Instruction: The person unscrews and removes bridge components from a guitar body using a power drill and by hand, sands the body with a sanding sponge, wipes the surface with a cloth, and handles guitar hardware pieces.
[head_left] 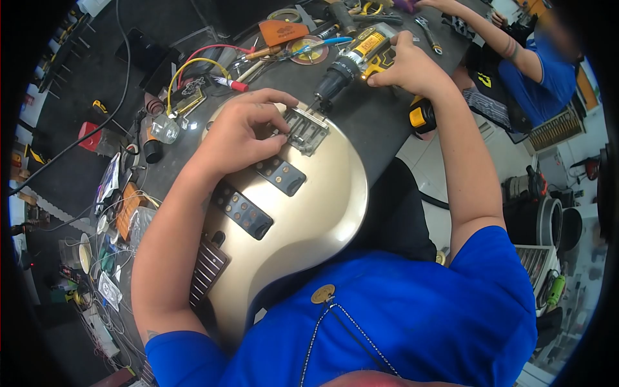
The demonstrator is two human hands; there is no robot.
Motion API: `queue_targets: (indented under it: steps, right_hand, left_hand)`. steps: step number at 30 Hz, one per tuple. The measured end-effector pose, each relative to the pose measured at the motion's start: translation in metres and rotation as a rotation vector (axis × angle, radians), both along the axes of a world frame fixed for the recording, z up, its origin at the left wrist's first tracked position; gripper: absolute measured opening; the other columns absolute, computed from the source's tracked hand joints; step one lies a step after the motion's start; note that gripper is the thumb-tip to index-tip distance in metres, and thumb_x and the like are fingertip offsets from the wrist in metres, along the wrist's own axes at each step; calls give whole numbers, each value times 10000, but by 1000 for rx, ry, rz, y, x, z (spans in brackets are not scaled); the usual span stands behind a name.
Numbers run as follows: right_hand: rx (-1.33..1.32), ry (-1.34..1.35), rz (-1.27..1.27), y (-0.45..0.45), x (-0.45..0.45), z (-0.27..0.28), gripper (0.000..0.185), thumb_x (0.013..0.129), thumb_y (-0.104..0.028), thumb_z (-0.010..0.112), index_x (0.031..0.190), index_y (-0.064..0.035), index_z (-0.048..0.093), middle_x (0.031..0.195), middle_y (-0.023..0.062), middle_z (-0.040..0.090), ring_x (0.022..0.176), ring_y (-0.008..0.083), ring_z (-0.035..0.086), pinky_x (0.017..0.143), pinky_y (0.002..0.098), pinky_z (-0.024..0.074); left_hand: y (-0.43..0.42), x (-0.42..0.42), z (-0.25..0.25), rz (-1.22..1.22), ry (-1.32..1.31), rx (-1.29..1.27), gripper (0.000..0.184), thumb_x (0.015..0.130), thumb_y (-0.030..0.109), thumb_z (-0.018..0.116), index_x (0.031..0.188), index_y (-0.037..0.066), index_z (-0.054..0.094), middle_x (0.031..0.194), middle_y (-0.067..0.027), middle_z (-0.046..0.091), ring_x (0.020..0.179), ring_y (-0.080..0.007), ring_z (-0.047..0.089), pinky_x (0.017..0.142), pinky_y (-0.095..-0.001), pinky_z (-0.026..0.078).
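Note:
A cream electric guitar body lies on the dark bench in front of me, with two black pickups and a metal bridge. My left hand rests over the bridge, its thumb and index finger close together at the bridge's edge; whether something small is between them is hidden. My right hand is wrapped round a yellow and black cordless drill. The drill points down and left, its tip near the far edge of the bridge.
Behind the guitar lie an orange box, a red-capped marker, coloured cables and a wrench. Clutter and wires cover the left side. A co-worker in blue sits at the upper right.

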State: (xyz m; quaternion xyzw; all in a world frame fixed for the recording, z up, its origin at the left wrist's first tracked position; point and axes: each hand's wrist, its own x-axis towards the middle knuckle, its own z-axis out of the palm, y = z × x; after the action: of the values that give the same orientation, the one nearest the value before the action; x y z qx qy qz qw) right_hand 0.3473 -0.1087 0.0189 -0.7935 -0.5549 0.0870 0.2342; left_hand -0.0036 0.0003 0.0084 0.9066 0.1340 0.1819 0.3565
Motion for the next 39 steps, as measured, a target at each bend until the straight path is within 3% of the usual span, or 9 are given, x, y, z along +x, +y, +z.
queue_targets:
  steps: [2, 5, 11, 14, 17, 29, 35, 39]
  right_hand:
    - [-36, 43, -6, -2, -3, 5, 1161, 698, -391, 1013, 1511, 166, 399, 1361, 406, 649, 1297, 430, 688, 1117, 411, 522]
    - [12, -11, 6, 0, 2, -2, 1115, 687, -386, 1026, 1406, 195, 403, 1273, 393, 702, 1205, 431, 745, 1052, 411, 582]
    - [16, -49, 14, 0, 1, -5, 1073, 718, -366, 1024, 1397, 183, 401, 1259, 387, 708, 1189, 433, 751, 1047, 418, 586]
    - [-43, 63, 14, -3, 1, 0, 1113, 756, -340, 1019, 1540, 117, 375, 1400, 422, 635, 1343, 454, 668, 1151, 437, 510]
    - [-73, 79, 2, -3, -1, 3, 1104, 768, -324, 1021, 1550, 99, 366, 1414, 425, 628, 1341, 451, 668, 1154, 447, 508]
    - [-59, 88, -12, -3, -1, 2, 1123, 752, -325, 1025, 1545, 120, 365, 1433, 407, 622, 1349, 436, 660, 1153, 446, 513]
    - [-72, 98, -37, -3, -5, 10, 1158, 690, -348, 1029, 1526, 127, 384, 1346, 364, 669, 1276, 405, 698, 1116, 413, 528]
    - [-14, 59, -33, -2, -2, 8, 1148, 670, -348, 1030, 1439, 216, 391, 1284, 380, 701, 1218, 419, 739, 1057, 411, 581]
  left_hand:
    - [0, 0, -1, -3, -5, -5, 120, 797, 40, 802, 912, 6, 800, 1383, -129, 757, 1131, -251, 740, 1010, -380, 569]
    - [-1, 0, 3, 10, 27, -33, 119, 801, 39, 801, 915, 6, 799, 1384, -128, 757, 1141, -252, 739, 1014, -379, 568]
    - [1, 0, 0, -4, 1, 10, 115, 803, 37, 802, 914, 8, 800, 1386, -126, 757, 1141, -250, 740, 1015, -380, 567]
    - [0, 1, 2, -4, 5, -12, 113, 803, 37, 803, 912, 8, 800, 1388, -126, 757, 1142, -251, 740, 1019, -383, 566]
    - [0, 1, 1, 1, 16, -36, 112, 802, 38, 805, 911, 10, 800, 1390, -127, 756, 1146, -250, 739, 1022, -386, 565]
    - [1, -1, 1, -1, 16, -51, 107, 789, 40, 808, 888, 5, 788, 1388, -126, 755, 1115, -247, 737, 1008, -382, 565]
    - [1, -2, 3, -22, 6, -31, 118, 804, 32, 773, 917, -2, 780, 1389, -130, 747, 1116, -228, 732, 990, -360, 569]
    - [11, -4, -3, 55, -63, -327, 180, 832, 1, 728, 1005, -18, 773, 1391, -134, 730, 1161, -200, 720, 1012, -344, 573]
